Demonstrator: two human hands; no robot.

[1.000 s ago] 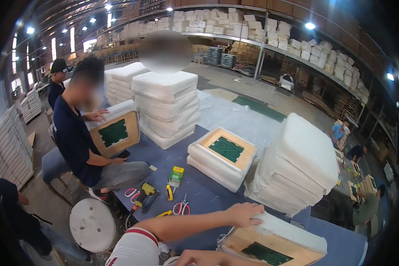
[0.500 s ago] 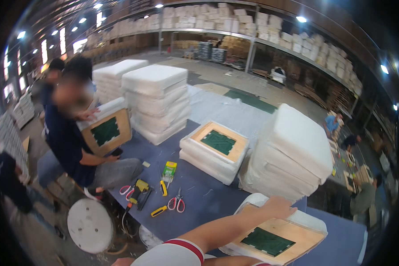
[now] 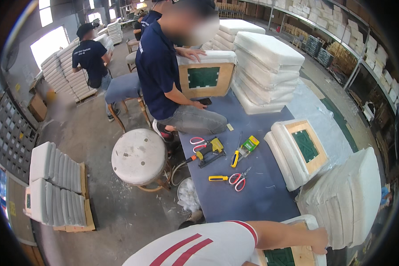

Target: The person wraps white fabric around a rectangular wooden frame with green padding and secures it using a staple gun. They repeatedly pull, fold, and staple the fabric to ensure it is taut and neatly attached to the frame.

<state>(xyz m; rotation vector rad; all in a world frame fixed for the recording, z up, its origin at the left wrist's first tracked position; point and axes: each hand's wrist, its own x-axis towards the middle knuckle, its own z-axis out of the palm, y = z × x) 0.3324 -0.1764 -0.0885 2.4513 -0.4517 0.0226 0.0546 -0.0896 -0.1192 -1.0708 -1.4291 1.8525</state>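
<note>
At the lower right, a padded chair seat (image 3: 302, 255) lies with its wooden underside up, a green panel in the middle and white padding round the rim. My left forearm reaches across it from the lower edge. My left hand (image 3: 319, 240) is closed on its far right edge; the fingertips are hidden. My right hand is out of view. On the blue-grey table (image 3: 264, 208) beyond my arm lie red-handled scissors (image 3: 238, 179), a yellow-handled screwdriver (image 3: 218, 178), a second yellow-handled tool (image 3: 235, 158), a green-and-yellow box (image 3: 250, 143) and a yellow-and-black staple gun (image 3: 210, 151).
White seat stacks (image 3: 348, 199) stand close right, with two more seats (image 3: 292, 153) ahead and a tall stack (image 3: 266, 73) behind. A co-worker (image 3: 157, 66) kneels at the table's far left, holding a seat (image 3: 206, 79). A round stool (image 3: 138, 156) stands left.
My view has swung left and down, so the scene sits further right. My left hand has gone from lying across the seat's padded edge to gripping its far right edge.
</note>
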